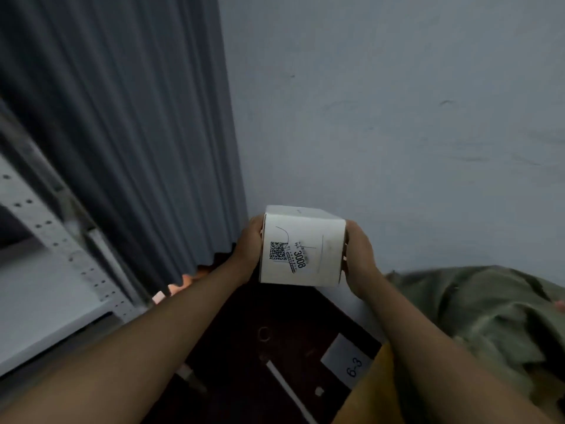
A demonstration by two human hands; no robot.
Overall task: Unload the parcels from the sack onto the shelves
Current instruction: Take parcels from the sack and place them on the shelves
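A small white parcel box (305, 240) with a QR code and the number 3008 on its label is held up in front of the pale wall. My left hand (248, 250) grips its left side and my right hand (359, 258) grips its right side, fingers curled round the edges. The olive-green sack (489, 319) lies slumped at the lower right, against the wall. A white metal shelf (42, 289) with perforated uprights stands at the left.
A grey pleated curtain (131, 142) hangs at the left behind the shelf. The floor below is dark, with a white paper tag (345, 359) marked 6-3, a white strip and small bits lying on it. A yellow-brown package (367, 390) shows beside the sack.
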